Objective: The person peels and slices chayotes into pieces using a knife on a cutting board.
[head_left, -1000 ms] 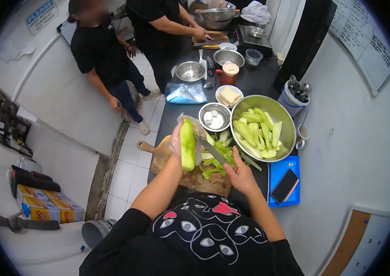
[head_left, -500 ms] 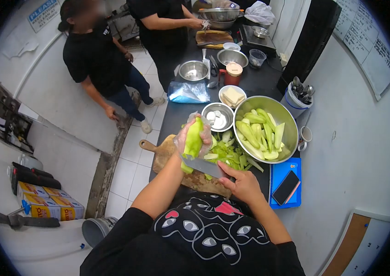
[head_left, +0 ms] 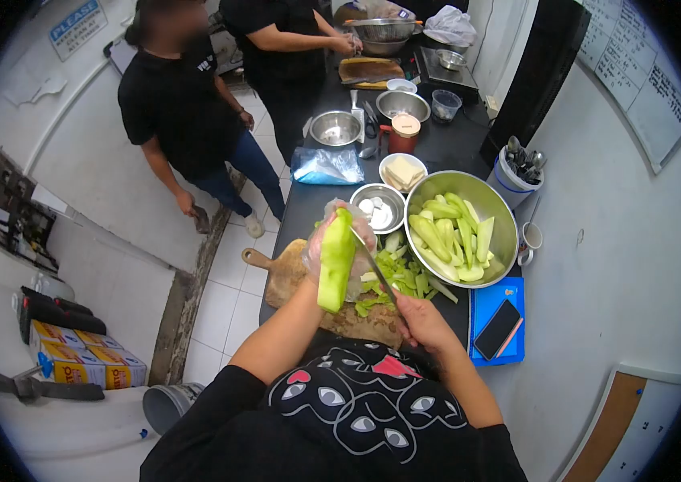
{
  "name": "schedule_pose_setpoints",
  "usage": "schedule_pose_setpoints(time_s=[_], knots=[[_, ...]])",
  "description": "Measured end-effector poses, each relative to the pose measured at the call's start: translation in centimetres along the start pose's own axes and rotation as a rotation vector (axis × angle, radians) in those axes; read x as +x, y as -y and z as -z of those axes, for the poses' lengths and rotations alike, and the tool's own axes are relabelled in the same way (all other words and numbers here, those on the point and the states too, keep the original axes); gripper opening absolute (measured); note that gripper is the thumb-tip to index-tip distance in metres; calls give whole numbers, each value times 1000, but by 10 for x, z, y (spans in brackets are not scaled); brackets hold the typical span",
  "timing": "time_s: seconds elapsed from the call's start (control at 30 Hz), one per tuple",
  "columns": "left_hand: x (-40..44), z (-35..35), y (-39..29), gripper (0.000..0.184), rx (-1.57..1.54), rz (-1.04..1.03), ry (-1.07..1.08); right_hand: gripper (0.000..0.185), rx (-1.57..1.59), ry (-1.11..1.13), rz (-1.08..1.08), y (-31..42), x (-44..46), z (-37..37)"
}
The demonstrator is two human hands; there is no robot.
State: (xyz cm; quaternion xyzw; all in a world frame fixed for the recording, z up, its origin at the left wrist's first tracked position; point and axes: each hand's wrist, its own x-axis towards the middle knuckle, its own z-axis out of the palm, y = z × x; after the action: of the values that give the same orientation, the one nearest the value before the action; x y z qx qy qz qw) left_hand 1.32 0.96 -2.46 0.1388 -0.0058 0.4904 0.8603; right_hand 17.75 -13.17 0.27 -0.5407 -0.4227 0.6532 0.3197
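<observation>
My left hand (head_left: 325,245), in a clear plastic glove, grips a long, bright green peeled vegetable (head_left: 335,269) above the cutting board. My right hand (head_left: 425,321) is closed round the handle of a knife (head_left: 374,263). Its blade slants up to the vegetable's right side, by the gloved fingers. Below lies a round wooden cutting board (head_left: 284,269) with a handle. Green peelings (head_left: 404,273) are heaped at the board's far right. Beyond them stands a large metal bowl (head_left: 509,233) of peeled pale green pieces (head_left: 457,233).
A small metal bowl with white pieces (head_left: 378,209), a plate of pale slabs (head_left: 403,172) and a red mug (head_left: 403,136) stand farther back. A phone (head_left: 498,329) rests on a blue board (head_left: 485,301) at right. Two people (head_left: 184,112) stand at the far left.
The knife has swung from lying across below the vegetable to pointing up at its right side. The vegetable now shows more of its length. The person at left has shifted slightly.
</observation>
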Motion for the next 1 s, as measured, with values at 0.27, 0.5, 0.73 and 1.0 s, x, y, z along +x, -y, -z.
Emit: schedule_pose_setpoints(time_s=[0.27, 0.5, 0.73, 1.0], knots=[[5, 30, 4, 22, -114, -138, -261, 70, 38, -222, 286, -14, 17, -16], [9, 8, 17, 45, 829, -436, -192, 76, 121, -307, 439, 0, 34, -38], [3, -18, 20, 49, 356, -10, -260, 64, -321, -448, 614, 12, 29, -37], [8, 3, -18, 30, -270, -53, -180, 54, -874, -440, 577, 6, -12, -24]])
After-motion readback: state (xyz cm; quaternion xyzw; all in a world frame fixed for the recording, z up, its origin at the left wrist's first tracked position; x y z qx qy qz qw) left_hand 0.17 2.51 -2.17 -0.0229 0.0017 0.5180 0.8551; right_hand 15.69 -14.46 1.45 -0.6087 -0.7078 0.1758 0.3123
